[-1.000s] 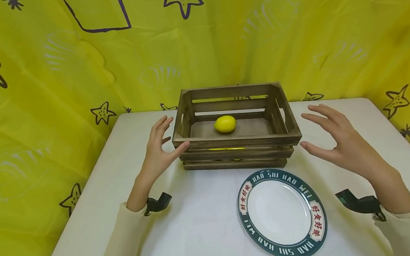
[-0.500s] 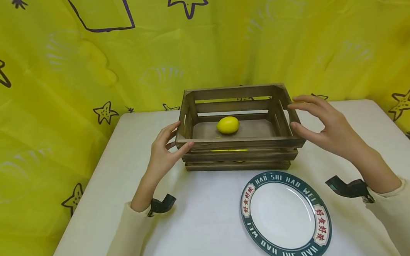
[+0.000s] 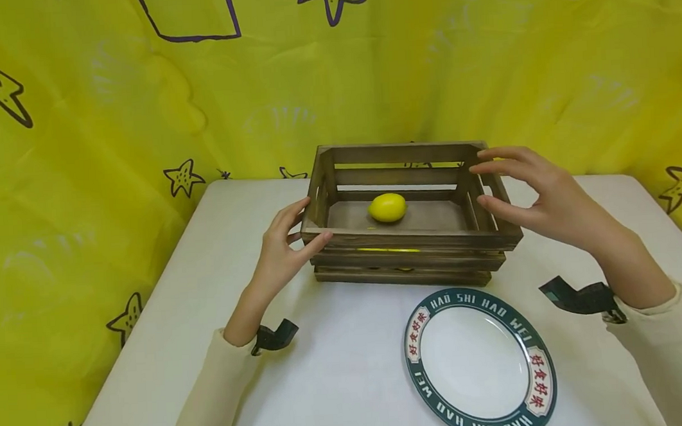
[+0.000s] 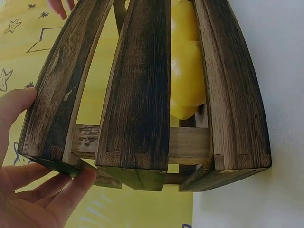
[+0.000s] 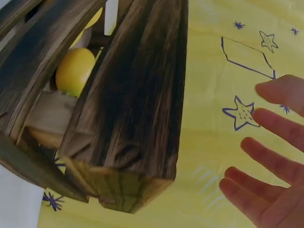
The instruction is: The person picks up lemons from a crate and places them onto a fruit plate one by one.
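Observation:
A brown slatted wooden crate [image 3: 412, 242] stands on the white table, with a yellow lemon [image 3: 388, 208] on its floor. Through the slats more yellow fruit [image 4: 186, 71] shows in the left wrist view. My left hand [image 3: 282, 251] grips the crate's near left corner, thumb on the front slat and fingers against the end. Over the crate's right end is my right hand [image 3: 554, 195], fingers spread and bent a little. In the right wrist view, a gap separates that hand [image 5: 273, 161] from the crate's wooden slats [image 5: 137, 95].
A white plate [image 3: 477, 299] with a green lettered rim lies in front of the crate, toward the right. Behind the white table [image 3: 326, 368] hangs a yellow cloth [image 3: 368, 76] with drawn stars and shells. Each wrist carries a black camera mount [image 3: 275, 336].
My left hand has come from beside the crate to gripping its corner. The right hand has moved leftward, over the crate's right end. The whole head view has shifted slightly.

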The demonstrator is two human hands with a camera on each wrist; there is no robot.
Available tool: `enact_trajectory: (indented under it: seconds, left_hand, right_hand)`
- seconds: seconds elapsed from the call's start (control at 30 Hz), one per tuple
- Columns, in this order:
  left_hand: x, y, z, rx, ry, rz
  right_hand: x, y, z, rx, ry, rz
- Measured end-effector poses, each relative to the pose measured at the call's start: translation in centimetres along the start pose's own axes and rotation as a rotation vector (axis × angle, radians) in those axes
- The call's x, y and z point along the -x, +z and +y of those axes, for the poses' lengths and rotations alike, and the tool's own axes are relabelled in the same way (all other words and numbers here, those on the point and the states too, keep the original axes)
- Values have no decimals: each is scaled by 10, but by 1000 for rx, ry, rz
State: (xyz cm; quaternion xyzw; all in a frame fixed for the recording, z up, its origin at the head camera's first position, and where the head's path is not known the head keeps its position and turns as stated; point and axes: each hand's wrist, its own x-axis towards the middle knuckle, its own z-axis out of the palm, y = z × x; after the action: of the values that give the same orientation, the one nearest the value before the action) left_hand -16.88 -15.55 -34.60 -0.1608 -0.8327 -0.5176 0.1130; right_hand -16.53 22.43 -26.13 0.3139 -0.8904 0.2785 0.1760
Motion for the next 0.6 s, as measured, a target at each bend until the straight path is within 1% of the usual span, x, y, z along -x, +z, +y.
enact_trajectory:
  seconds: [0.1, 0.2, 0.27, 0.33, 0.43, 0.6]
  left_hand:
    - [0, -2, -1, -5, 7, -2]
    - [-2, -2, -1, -1, 18, -9]
    - [-3, -2, -1, -1, 20, -9]
    - [-3, -2, -1, -3, 21, -8]
    - [-2, -2, -2, -9, 21, -7]
    - [-3, -4, -3, -9, 29, 2]
  right_hand:
    - [-6, 0, -4, 9, -21, 30]
    - [-6, -1, -4, 4, -44, 94]
    - [-8, -2, -3, -11, -74, 120]
    - [-11, -3, -3, -22, -102, 123]
    - [-18, -5, -2, -35, -123, 97]
    - [-31, -5, -2, -80, -100, 73]
